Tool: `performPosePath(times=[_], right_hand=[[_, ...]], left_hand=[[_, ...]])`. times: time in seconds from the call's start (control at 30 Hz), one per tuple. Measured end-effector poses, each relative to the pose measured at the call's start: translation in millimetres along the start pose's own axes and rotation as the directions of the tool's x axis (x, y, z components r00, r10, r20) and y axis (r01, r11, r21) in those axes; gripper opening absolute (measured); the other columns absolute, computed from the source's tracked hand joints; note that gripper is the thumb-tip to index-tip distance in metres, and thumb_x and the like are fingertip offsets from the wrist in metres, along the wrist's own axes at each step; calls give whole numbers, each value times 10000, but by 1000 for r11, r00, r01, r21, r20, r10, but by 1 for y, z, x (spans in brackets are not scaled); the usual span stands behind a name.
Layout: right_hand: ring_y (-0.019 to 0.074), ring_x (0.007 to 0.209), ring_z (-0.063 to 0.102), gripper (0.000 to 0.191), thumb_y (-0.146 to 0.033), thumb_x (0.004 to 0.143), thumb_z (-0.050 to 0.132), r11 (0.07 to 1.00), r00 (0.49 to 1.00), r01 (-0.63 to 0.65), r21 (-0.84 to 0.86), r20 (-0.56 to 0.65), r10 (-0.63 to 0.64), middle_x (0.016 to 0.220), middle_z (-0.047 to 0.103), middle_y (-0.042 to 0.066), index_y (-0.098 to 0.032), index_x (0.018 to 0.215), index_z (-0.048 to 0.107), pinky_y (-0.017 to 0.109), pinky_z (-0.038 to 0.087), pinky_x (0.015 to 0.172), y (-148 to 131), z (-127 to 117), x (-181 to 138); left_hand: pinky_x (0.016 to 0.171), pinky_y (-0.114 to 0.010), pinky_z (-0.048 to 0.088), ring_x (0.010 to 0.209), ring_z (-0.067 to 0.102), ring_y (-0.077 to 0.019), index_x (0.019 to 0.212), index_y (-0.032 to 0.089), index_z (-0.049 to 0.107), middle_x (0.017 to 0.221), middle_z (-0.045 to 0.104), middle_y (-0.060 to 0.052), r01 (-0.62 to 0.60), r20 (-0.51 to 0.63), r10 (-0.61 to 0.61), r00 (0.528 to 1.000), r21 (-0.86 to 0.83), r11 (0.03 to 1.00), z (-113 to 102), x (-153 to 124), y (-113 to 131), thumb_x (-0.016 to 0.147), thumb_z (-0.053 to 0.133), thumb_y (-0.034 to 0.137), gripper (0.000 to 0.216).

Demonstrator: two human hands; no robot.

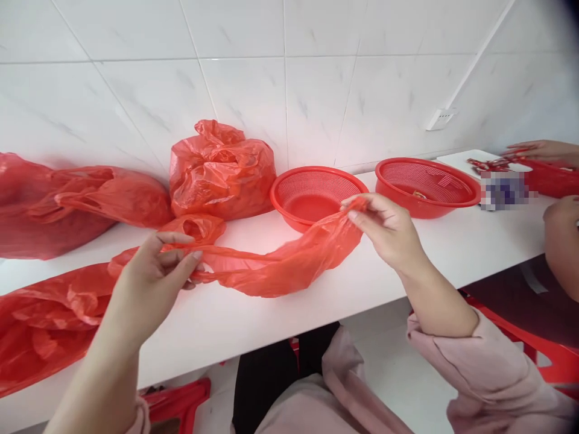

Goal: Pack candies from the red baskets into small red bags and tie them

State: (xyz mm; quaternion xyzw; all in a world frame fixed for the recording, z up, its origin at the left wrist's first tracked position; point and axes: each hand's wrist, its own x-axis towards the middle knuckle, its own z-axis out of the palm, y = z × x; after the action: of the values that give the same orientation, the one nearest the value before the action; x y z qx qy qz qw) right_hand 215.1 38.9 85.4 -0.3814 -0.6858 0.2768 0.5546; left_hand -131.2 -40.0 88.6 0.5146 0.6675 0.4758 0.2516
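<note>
A thin red plastic bag (280, 268) is stretched sideways between my two hands, above the white table. My left hand (165, 265) pinches its gathered left end, thumb against fingers. The other end, bunched up, is gripped between the thumb and fingers of my right hand (384, 223). Behind the bag stands a round red plastic basket (312, 208) with mesh sides, its inside showing no contents. Just beyond my left hand lies a small crumpled red bag (203, 228), partly hidden by the hand.
A full red bag (224, 175) stands against the tiled wall; more red bags (76, 199) lie left, another (54, 319) in front. At right, a second red basket (425, 187) holds something small. Another person's hand (540, 150) is at the far right. A red stool (181, 404) is below the table.
</note>
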Motion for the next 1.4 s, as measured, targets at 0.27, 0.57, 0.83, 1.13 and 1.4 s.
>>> performPosePath(times=[0.27, 0.57, 0.83, 1.13, 1.4], right_hand=[[172, 886, 664, 143, -229, 835, 634, 1000, 991, 17, -6, 134, -16, 927, 696, 20, -245, 971, 675, 334, 558, 780, -25, 0, 15], [142, 855, 672, 86, -219, 857, 618, 984, 930, -4, 178, 362, -62, 914, 695, 21, -195, 934, 649, 294, 560, 775, -44, 28, 21], [122, 833, 624, 136, -239, 865, 610, 985, 847, 115, 131, 505, -166, 950, 654, 9, -228, 930, 729, 274, 513, 747, -64, 82, 22], [157, 969, 625, 309, -335, 898, 595, 945, 942, -114, 307, 337, 4, 1068, 670, 54, -210, 1181, 590, 331, 502, 860, -31, 98, 21], [141, 807, 618, 149, -326, 879, 622, 964, 942, -59, 261, 333, -33, 843, 667, 11, -182, 849, 644, 289, 498, 752, -20, 100, 13]], left_hand=[[891, -288, 541, 907, 640, -150, 1152, 272, 681, 982, 683, -23, -287, -38, 294, 955, -368, 884, 9, -3, 23, 689, 792, 231, 477], [1008, -481, 500, 1149, 618, -274, 1314, 362, 569, 1337, 596, -32, -288, 74, 388, 919, -547, 786, 39, -8, 28, 746, 760, 295, 604], [457, -221, 438, 605, 582, -143, 1112, 235, 668, 815, 663, -25, -81, 478, 201, 855, -260, 962, 64, -1, 31, 717, 771, 340, 422], [473, -225, 351, 497, 379, -65, 1217, 231, 640, 885, 635, -24, -151, 318, 244, 916, -291, 945, 74, 1, 33, 920, 499, 478, 411], [510, -224, 378, 591, 470, -110, 1015, 208, 674, 755, 546, -2, -250, 256, 258, 932, -62, 966, 74, 5, 29, 942, 421, 520, 409]])
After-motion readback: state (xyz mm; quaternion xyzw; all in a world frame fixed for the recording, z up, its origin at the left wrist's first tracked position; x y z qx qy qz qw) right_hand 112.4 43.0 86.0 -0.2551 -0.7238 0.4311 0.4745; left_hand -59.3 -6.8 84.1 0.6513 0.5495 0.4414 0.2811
